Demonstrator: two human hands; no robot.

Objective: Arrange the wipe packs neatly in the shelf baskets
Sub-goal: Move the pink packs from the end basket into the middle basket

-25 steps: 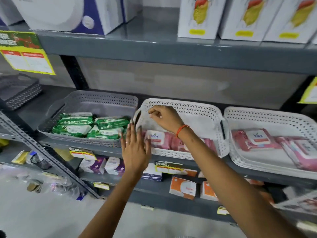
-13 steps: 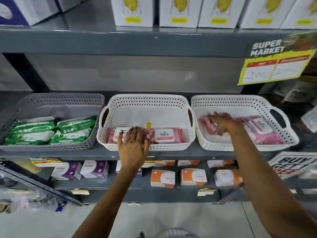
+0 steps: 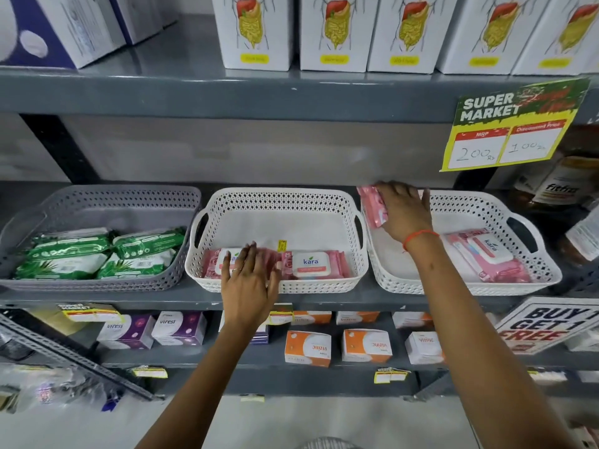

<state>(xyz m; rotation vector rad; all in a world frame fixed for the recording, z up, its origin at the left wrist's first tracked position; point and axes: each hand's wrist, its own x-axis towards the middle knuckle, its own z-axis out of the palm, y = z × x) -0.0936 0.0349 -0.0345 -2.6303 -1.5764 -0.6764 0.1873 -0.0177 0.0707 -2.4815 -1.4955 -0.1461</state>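
Note:
Three baskets stand side by side on the grey middle shelf. The grey basket (image 3: 97,202) at left holds several green wipe packs (image 3: 97,254). The white middle basket (image 3: 278,199) has pink wipe packs (image 3: 316,264) along its front wall. My left hand (image 3: 248,286) lies flat with fingers spread over that basket's front rim, on the left pink pack. The white right basket (image 3: 518,222) holds more pink packs (image 3: 486,257) at its right side. My right hand (image 3: 405,212) grips a pink pack (image 3: 372,205), raised on edge above the right basket's left rim.
White boxes (image 3: 334,30) line the shelf above, close over the baskets. A yellow price sign (image 3: 509,124) hangs from that shelf at right. Bottles (image 3: 557,186) stand right of the baskets. Small orange and purple boxes (image 3: 308,346) fill the lower shelf.
The view has shifted right along the shelf. My right hand went from the middle basket into the right basket, took a pink pack there and lifted it toward the basket's left rim.

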